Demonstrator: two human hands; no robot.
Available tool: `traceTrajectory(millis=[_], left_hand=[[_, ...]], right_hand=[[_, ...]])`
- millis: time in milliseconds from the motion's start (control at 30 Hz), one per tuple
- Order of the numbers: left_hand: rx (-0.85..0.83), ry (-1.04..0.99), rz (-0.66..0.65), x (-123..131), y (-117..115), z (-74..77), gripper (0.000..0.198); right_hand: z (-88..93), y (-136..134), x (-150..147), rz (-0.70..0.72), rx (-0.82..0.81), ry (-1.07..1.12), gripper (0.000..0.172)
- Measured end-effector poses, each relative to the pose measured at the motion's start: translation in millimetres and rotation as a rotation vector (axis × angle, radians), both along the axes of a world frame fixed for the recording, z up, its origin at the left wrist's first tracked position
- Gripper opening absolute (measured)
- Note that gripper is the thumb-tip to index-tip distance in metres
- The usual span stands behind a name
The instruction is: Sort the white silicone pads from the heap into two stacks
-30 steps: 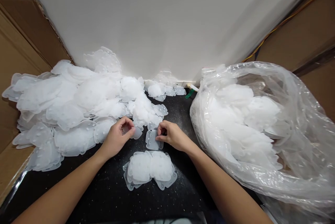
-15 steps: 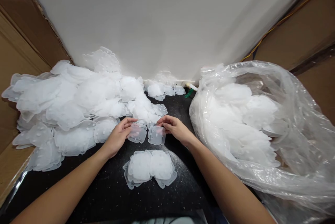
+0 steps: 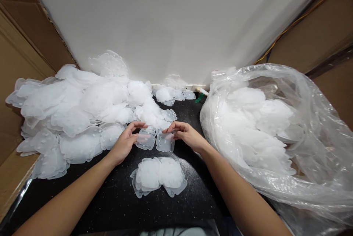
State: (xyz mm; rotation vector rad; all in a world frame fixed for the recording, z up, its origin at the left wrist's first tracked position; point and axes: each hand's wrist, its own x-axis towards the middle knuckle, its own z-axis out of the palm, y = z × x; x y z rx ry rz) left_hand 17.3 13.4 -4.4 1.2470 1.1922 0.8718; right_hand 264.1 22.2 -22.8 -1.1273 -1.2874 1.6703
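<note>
With fingers loosely curved and thumbs tucked in, the left hand holds the left sheet and the right hand the right sheet by their outer edges, side by side near the frame's centre, a stack lower centre, a heap at left, a bag at right.

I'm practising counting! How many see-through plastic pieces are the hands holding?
2: the left piece in the left hand, the right piece in the right hand. Another could be hidden behind either.
</note>
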Motion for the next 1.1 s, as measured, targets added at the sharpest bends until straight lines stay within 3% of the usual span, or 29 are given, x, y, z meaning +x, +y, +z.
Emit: traceTrajectory(millis=[200,333,467,533,567,700,800,900,1000,1100], left_hand=[[0.087,0.023,-0.103,-3,0,0.2,0.036],[0.102,0.02,-0.154,-4,-1,2.3,0.041],[0.102,0.001,-0.209,-5,0,0.7,0.049],[0.116,0.041,-0.223,-5,1,-0.6,0.044],[0.131,0.077,-0.231,-5,2,-1.1,0.039],[0.256,0.28,-0.242,-7,3,-0.6,0.018],[0.303,0.341,-0.199,-7,2,2.4,0.024],[0.15,0.19,-0.119,-5,1,4.9,0.032],[-0.079,0.001,-0.046,-2,0,5.1,0.036],[-0.197,-0.117,-0.014,-2,2,2.7,0.041]], right_hand=[[-3.8,1,4,0.144,0.155,0.002,0.032],[-5.6,2,8,0.15,0.337,-0.184,0.035],[-2.4,3,10,0.116,0.426,-0.333,0.014],[0.5,4,10,0.059,0.459,-0.371,0.004],[1.7,4,9,0.017,0.458,-0.375,0.007],[1.4,4,5,-0.143,0.232,-0.172,0.022],[-1.4,2,0,-0.157,-0.013,0.043,0.03],[-3.1,0,-3,-0.098,-0.16,0.171,0.032],[-3.1,-1,-5,-0.051,-0.225,0.23,0.029],[-2.0,0,-5,-0.045,-0.267,0.248,0.021]])
